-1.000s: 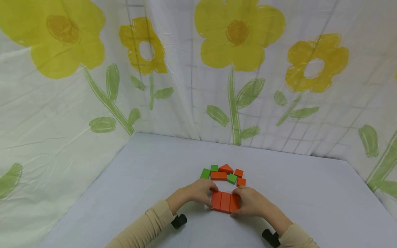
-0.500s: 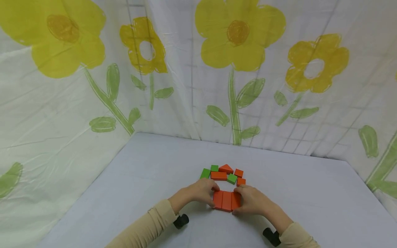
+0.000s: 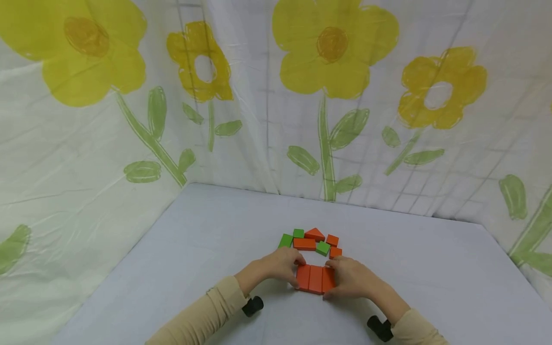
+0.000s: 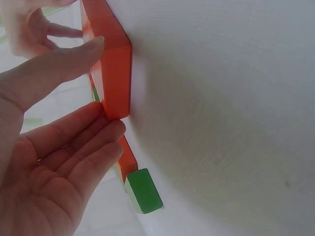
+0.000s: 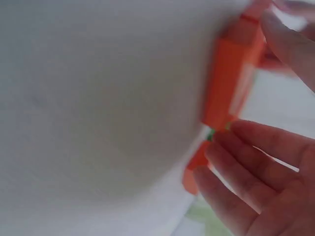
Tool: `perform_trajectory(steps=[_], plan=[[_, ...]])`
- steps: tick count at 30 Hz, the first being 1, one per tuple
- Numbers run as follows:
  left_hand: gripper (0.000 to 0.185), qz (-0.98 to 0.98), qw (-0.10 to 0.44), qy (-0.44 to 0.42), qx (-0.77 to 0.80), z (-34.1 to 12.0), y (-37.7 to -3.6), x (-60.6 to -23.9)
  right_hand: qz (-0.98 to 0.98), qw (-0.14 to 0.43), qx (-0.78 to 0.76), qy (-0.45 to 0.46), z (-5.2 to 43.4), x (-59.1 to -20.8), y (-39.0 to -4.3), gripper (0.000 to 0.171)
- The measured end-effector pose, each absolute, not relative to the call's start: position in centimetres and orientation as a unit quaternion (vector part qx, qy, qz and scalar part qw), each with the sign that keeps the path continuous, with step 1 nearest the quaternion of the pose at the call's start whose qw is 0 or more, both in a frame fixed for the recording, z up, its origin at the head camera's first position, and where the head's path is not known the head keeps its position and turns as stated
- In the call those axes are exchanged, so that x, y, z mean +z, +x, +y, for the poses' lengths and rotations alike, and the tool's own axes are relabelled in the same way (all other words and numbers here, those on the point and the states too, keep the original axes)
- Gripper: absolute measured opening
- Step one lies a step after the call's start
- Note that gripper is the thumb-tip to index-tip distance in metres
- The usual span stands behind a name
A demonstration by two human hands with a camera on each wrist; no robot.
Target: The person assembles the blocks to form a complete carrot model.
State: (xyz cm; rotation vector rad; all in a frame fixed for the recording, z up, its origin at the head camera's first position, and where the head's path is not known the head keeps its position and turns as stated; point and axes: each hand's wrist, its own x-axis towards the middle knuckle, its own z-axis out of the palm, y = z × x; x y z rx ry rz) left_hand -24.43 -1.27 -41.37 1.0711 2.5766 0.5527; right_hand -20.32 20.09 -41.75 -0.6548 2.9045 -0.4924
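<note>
Three flat red wooden blocks lie side by side on the table. My left hand (image 3: 278,266) pinches the left red block (image 3: 303,278) by its ends. In the left wrist view, the thumb is on that block's near corner and the fingertips are at its far end. My right hand (image 3: 352,279) spans the right red block (image 3: 328,279) the same way, thumb at the near end and fingers at the far end. Between them sits the middle red block (image 3: 316,280). The right wrist view is blurred.
Just beyond the hands lie a red oblong block (image 3: 304,244), a red triangular block (image 3: 315,234), small red blocks (image 3: 332,240) and green blocks (image 3: 322,248). A flower-printed curtain (image 3: 250,120) hangs behind the white table (image 3: 207,215).
Both hands and the three red blocks have shifted slightly right and away from the body since a second ago. Over the last half second they have hardly moved.
</note>
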Motion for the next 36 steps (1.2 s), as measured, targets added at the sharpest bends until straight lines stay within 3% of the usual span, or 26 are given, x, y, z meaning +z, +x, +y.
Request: perform_trajectory(steps=[6,8,22,28,36], plan=[[0.045,0.904,0.15,0.358,0.182,-0.6,-24.5,-41.0,0.965,-0.015,-0.209,-0.16,21.2,-40.3,-22.1,0.029],[0.044,0.908,0.154,0.348,0.179,-0.4,-24.5,-41.0,0.964,-0.032,-0.21,-0.157,21.3,-40.3,-23.0,0.025],[0.044,0.904,0.155,0.348,0.194,-0.7,-24.4,-41.0,0.972,0.022,-0.19,-0.133,21.3,-41.6,-24.5,0.035],[0.045,0.897,0.157,0.359,0.204,-1.2,-24.6,-41.2,0.975,0.002,-0.19,-0.118,21.6,-41.9,-24.0,0.03],[0.044,0.889,0.158,0.358,0.238,-1.7,-25.0,-41.8,0.964,-0.059,-0.239,-0.101,21.4,-41.8,-22.0,0.036]])
